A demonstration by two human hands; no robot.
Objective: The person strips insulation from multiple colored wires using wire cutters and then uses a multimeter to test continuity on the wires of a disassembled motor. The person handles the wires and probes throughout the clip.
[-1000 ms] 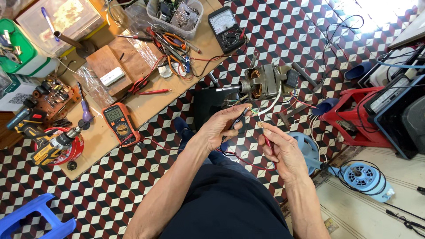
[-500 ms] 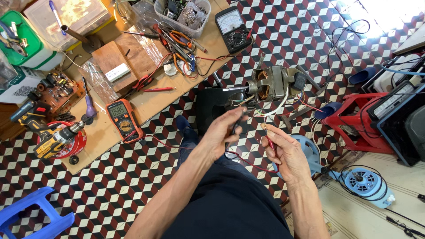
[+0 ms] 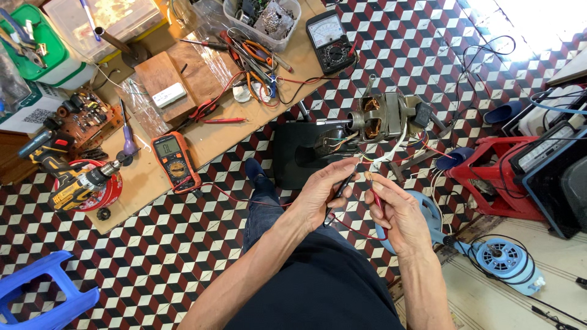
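My left hand pinches a black test probe whose tip points up at the wires of a fan motor. My right hand grips a red test probe against a wire end just beside it. The motor, with copper windings and a steel shaft, rests on a black stand right above both hands. A thin red lead runs left along the floor to an orange digital multimeter on the low wooden board.
On the board lie a black analog meter, pliers and screwdrivers, a circuit board and a yellow cordless drill. A blue stool stands lower left, a red stool at right, blue fan parts lower right.
The view has shifted, so the board and tools sit slightly lower. Both hands have stayed at the motor wires, with the probe tips drawn closer to the wire ends.
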